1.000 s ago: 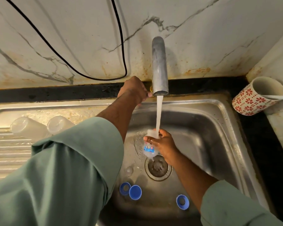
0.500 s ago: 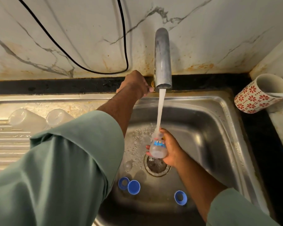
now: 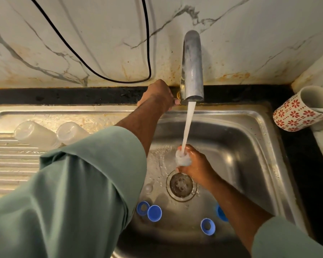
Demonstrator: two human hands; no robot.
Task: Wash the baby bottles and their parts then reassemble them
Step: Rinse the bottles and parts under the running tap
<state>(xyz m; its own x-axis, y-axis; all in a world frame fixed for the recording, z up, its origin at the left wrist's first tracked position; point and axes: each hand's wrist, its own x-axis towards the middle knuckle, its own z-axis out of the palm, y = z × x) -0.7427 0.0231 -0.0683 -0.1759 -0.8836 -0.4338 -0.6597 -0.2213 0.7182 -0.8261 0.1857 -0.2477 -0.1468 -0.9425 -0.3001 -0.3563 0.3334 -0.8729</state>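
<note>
My right hand (image 3: 196, 165) grips a small clear baby bottle (image 3: 183, 159) upright over the drain, and the water stream from the tap (image 3: 192, 66) pours into its mouth. My left hand (image 3: 158, 96) reaches to the tap's base and holds the handle there, which the hand mostly hides. Several blue bottle rings and caps lie on the sink floor: two together (image 3: 149, 210), one (image 3: 207, 226) nearer the front, one (image 3: 221, 214) partly behind my right forearm. A clear teat (image 3: 148, 188) sits left of the drain. Two clear bottles (image 3: 37, 134) (image 3: 70, 132) lie on the draining board.
The steel sink basin (image 3: 250, 146) has a round drain (image 3: 181, 185) at its middle. A ribbed draining board (image 3: 9, 164) lies to the left. A red-patterned white mug (image 3: 302, 110) lies tilted on the right counter. A black cable (image 3: 108, 79) hangs on the marble wall.
The bottle has turned in my right hand so its mouth faces up under the stream; its coloured print no longer shows. My left hand stays at the tap.
</note>
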